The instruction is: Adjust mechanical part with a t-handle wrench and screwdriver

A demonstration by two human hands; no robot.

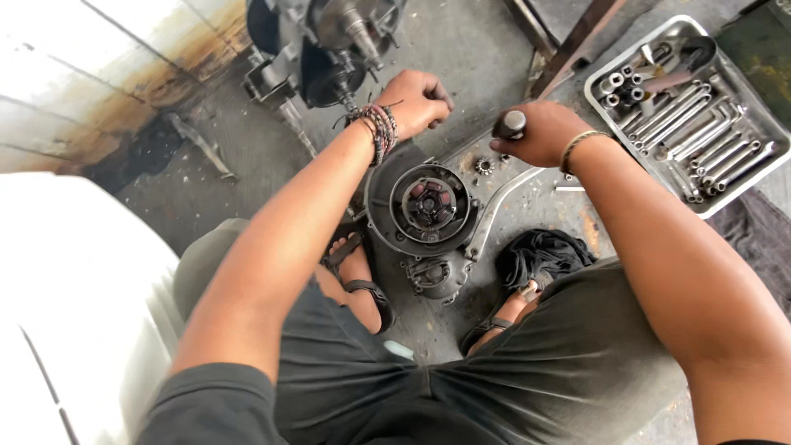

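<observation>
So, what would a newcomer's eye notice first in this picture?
Probably the two bare arms meeting at the top centre: the left hand clenched in a fist, the right hand gripping a metal-capped tool handle. Below them, a round engine cover lies on the concrete floor. At upper right sits a metal tray of wrenches and sockets.

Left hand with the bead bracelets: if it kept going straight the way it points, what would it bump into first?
Probably the engine just ahead. The left hand, a closed fist, points up-picture toward its dark round part and shaft. Depth is hard to judge, so it might pass beside them.
</observation>
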